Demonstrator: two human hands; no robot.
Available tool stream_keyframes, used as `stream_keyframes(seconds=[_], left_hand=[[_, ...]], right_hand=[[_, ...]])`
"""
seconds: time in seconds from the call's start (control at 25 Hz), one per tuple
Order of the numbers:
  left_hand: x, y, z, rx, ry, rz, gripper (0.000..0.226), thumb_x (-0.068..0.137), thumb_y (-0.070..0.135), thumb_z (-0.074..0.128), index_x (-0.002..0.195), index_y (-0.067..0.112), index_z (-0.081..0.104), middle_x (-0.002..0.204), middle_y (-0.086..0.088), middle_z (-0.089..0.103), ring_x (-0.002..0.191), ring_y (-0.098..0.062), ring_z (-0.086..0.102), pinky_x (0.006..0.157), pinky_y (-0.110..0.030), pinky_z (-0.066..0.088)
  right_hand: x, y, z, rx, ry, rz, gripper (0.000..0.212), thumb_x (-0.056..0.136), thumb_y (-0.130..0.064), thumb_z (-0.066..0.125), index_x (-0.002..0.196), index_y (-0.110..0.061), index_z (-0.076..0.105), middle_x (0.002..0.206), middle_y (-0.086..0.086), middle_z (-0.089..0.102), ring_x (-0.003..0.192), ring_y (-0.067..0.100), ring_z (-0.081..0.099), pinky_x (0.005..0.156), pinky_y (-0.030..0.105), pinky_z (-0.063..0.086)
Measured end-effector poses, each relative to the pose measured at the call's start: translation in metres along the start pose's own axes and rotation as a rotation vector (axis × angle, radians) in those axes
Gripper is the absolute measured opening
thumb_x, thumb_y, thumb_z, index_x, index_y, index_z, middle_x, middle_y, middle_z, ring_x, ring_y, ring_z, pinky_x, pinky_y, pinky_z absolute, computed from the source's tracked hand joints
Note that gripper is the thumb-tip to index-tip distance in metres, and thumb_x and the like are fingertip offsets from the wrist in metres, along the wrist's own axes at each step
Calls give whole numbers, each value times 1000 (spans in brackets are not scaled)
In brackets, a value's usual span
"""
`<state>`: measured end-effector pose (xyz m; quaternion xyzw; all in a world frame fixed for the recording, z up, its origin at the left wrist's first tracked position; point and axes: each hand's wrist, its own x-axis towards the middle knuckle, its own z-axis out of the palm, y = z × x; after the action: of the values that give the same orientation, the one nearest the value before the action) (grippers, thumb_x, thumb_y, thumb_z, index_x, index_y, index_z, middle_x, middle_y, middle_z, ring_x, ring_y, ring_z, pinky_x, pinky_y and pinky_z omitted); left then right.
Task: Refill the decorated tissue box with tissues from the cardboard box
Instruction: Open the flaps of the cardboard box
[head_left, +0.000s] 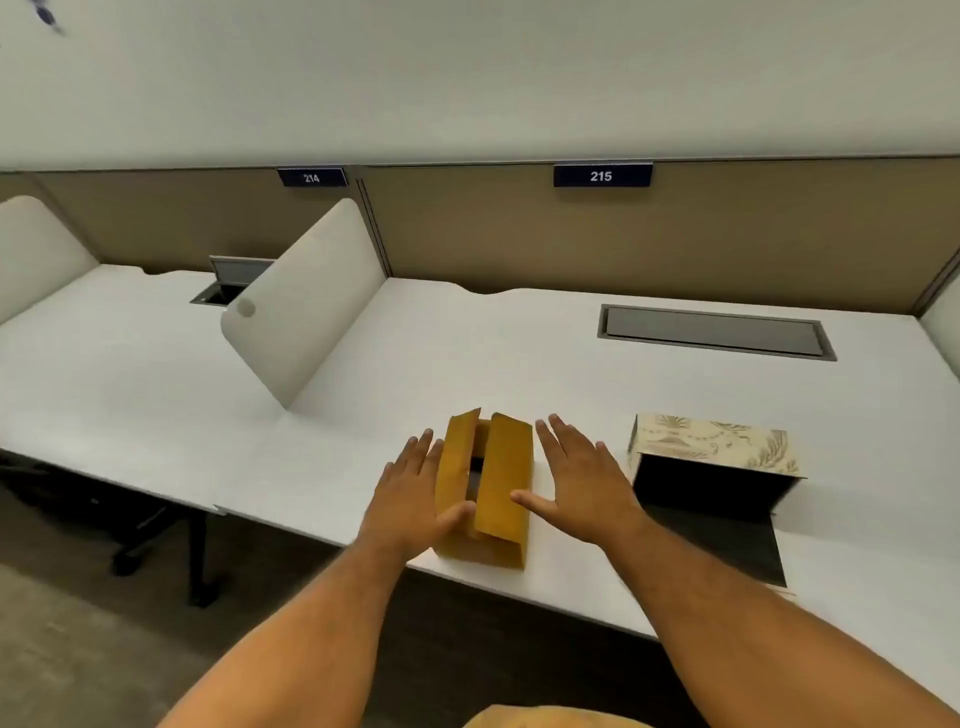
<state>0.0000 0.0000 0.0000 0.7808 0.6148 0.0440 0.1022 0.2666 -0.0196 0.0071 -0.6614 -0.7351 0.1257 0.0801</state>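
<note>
Cardboard box (485, 488) sits near the front edge of the white table (156, 374), its top flaps parted over a dark slot. My left hand (410, 493) and right hand (576, 478) flank it, both spread flat and holding nothing, left thumb touching a flap. I judge this the opening step; next, fold the flaps wide. The decorated tissue box (714, 457) lies open-sided just right.

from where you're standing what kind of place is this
Probably a shared office or study room with numbered desks: dark blue number plates 214 and 215 on the tan partition, a rounded white divider panel between seats, and a grey cable hatch in the white desktop.
</note>
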Motion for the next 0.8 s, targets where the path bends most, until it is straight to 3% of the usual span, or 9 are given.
stream_keyframes(seconds=[0.24, 0.56, 0.68, 0.8], left_hand=[[8, -26, 18, -95, -68, 60, 111, 76, 100, 28, 166, 39, 4, 176, 14, -2, 162, -17, 1, 127, -51, 17], [25, -24, 16, -147, -101, 177, 110, 78, 91, 45, 165, 42, -1, 175, 19, -9, 162, -16, -2, 121, -49, 33], [27, -26, 12, -244, -81, 244, 93, 85, 68, 58, 163, 42, 15, 173, 20, 6, 156, -18, 29, 109, -37, 48], [28, -32, 4, -304, 12, 275, 70, 84, 42, 63, 149, 33, 40, 159, 16, 31, 114, -15, 66, 83, -8, 47]], right_hand=[[26, -47, 21, -49, -24, 39, 111, 78, -97, 24, 167, -35, 0, 178, -5, -1, 163, 25, 9, 128, 58, 15], [59, -76, 34, 73, 7, 231, 110, 80, -91, 40, 166, -32, 7, 178, 0, 6, 158, 32, 27, 119, 60, 35], [67, -78, 38, 119, -23, 264, 110, 79, -83, 54, 165, -32, 8, 177, 1, 6, 150, 36, 41, 107, 56, 50], [75, -76, 39, 212, -72, 285, 115, 77, -74, 64, 165, -33, 4, 177, -2, 1, 144, 37, 46, 98, 51, 54]])
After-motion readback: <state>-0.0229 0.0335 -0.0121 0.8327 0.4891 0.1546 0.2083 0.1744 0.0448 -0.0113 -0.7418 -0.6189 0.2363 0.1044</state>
